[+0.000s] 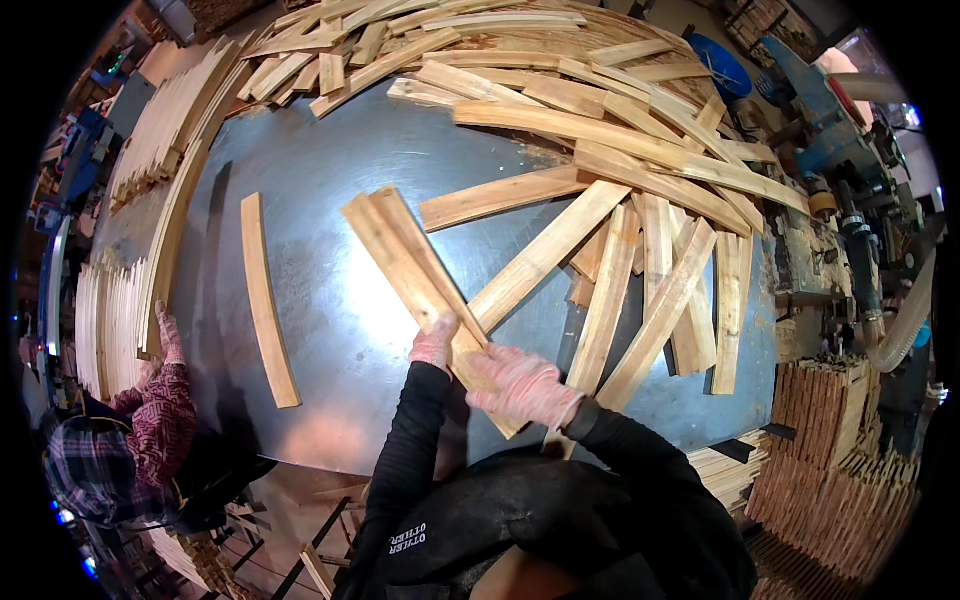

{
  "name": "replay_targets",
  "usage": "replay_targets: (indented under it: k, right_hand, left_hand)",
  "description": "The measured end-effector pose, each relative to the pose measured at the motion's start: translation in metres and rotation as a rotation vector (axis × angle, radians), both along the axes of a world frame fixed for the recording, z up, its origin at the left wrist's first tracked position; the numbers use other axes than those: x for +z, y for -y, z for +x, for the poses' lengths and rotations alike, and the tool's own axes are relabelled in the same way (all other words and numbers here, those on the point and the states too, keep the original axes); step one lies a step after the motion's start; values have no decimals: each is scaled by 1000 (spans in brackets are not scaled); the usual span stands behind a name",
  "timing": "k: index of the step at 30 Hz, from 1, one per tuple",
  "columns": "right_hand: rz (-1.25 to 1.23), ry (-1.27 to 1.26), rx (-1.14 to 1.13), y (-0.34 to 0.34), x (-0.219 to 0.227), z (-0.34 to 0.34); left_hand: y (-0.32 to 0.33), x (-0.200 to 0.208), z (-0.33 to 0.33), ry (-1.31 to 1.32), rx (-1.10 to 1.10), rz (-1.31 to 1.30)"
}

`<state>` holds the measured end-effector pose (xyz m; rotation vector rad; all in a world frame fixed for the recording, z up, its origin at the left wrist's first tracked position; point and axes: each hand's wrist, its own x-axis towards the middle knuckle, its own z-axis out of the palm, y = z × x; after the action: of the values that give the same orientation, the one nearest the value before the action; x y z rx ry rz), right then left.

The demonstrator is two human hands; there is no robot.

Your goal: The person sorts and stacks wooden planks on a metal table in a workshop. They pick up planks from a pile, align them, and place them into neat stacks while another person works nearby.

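Observation:
Two wooden boards (400, 262) lie against each other at a slant in front of me, one partly over the other. My left hand (434, 342), in a pink-and-white glove, grips the upper board near its lower end. Across that same end lies my right hand (525, 383), gloved alike, its fingers closed over the wood; the palm side is hidden. A single board (268, 300) rests alone on the metal tabletop (320, 250) to the left. Just right of the held pair, another slanting board (550, 250) reaches toward the pile.
A heap of loose boards (640, 140) covers the table's far and right sides. At the left, a co-worker (160, 430) touches a long board beside stacked strips (108, 320). Blue machinery (810, 90) stands at the far right, above stacked wood (810, 430).

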<state>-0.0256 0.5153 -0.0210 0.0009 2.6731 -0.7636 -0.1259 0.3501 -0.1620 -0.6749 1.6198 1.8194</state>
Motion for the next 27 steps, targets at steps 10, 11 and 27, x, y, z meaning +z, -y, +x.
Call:
replay_targets:
  k: [10, 11, 27]
  right_hand:
    - [834, -229, -401, -333, -69, -133]
    - [797, -263, -385, -334, -66, -138]
    - [312, -491, 448, -43, 41, -145]
  left_hand:
    - [-3, 33, 17, -161, -157, -248]
    - [-2, 35, 15, -170, -175, -245]
    - [-31, 28, 33, -293, 336, 438]
